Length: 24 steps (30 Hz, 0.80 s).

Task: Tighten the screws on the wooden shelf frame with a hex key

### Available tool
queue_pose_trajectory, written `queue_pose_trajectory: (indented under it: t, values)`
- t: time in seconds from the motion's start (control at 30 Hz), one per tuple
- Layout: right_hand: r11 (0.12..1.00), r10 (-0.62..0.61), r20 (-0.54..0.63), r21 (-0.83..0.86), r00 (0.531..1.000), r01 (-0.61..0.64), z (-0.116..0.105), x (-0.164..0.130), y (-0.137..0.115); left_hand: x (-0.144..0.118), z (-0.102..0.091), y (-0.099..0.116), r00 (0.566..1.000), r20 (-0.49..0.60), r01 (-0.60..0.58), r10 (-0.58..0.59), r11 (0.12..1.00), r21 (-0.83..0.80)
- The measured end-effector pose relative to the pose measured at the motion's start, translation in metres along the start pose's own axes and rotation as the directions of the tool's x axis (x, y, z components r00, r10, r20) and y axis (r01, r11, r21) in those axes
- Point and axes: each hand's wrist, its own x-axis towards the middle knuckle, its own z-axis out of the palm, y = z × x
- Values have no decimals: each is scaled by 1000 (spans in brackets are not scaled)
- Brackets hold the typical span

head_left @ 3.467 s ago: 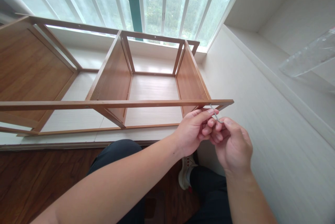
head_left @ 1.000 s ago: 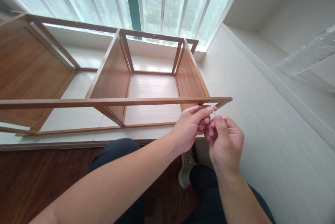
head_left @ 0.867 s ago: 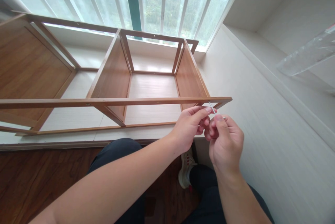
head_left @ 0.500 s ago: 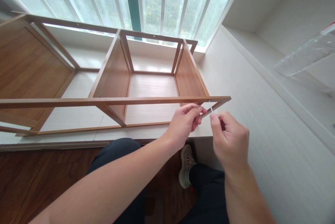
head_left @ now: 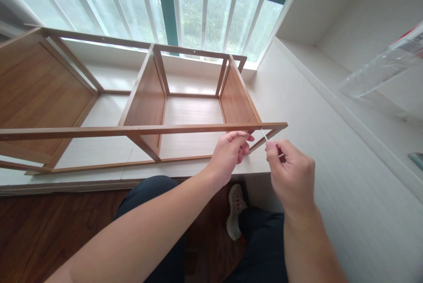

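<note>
A thin silver metal hex key (head_left: 265,135) stands tilted under the right end of the brown wooden shelf frame's front rail (head_left: 198,128), pinched in the right hand (head_left: 291,175) fingers. The left hand (head_left: 228,153) touches the rail just beside it, fingers curled, holding nothing visible.

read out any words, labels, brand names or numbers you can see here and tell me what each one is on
No text can be read anywhere in this view.
Wooden shelf frame: bare wood, no label or number.
Thin metal tool in the right hand: no marking visible.
Clear plastic bag at upper right: a red strip at its edge, too blurred to tell if it carries print.
Shoe: no readable brand.
</note>
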Motion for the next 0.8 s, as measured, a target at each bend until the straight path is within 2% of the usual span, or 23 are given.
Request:
queue_pose_trajectory:
  t: [0.3, 0.57, 0.67, 0.8]
  values:
    - [983, -178, -82, -68, 981, 173, 3, 0, 9, 4, -2, -1, 1000, 5, -17, 17, 999, -28]
    - [959, -272, -35, -89, 962, 269, -1, 7, 13, 9, -7, -3, 999, 5, -39, 39, 999, -5]
    - [946, -322, -96, -55, 942, 318, 4, 10, 16, 12, -8, -4, 998, 7, -57, 57, 998, 29]
    - [909, -401, -239, 14, 884, 417, 15, 10, 20, 16, -9, -6, 995, 1, -100, 100, 990, 102]
